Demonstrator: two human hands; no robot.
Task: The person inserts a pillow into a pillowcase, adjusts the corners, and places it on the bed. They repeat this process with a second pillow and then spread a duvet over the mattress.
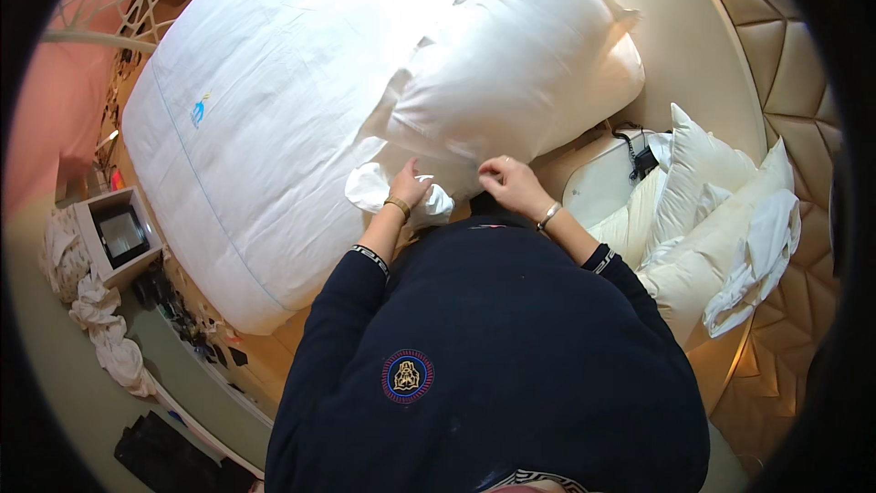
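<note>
A large white flanged pillow (pixel 511 64) lies on the white-covered bed (pixel 265 110), its near end close to my hands. My left hand (pixel 410 188) is closed on a bunched white cloth (pixel 367 188), which shows on both sides of the fingers. My right hand (pixel 516 188) is beside the pillow's near end, fingers curled and pinched together. Whatever may be between those fingertips is too small to make out. A bracelet sits on each wrist.
Cream pillows (pixel 698 178) and a crumpled white cloth (pixel 753 265) are piled at the right, next to a pale board (pixel 598 187) and a black cord (pixel 639 151). At left stand a small white cabinet (pixel 91 219) and draped cloths (pixel 114 338). A padded wall (pixel 789 64) borders the right.
</note>
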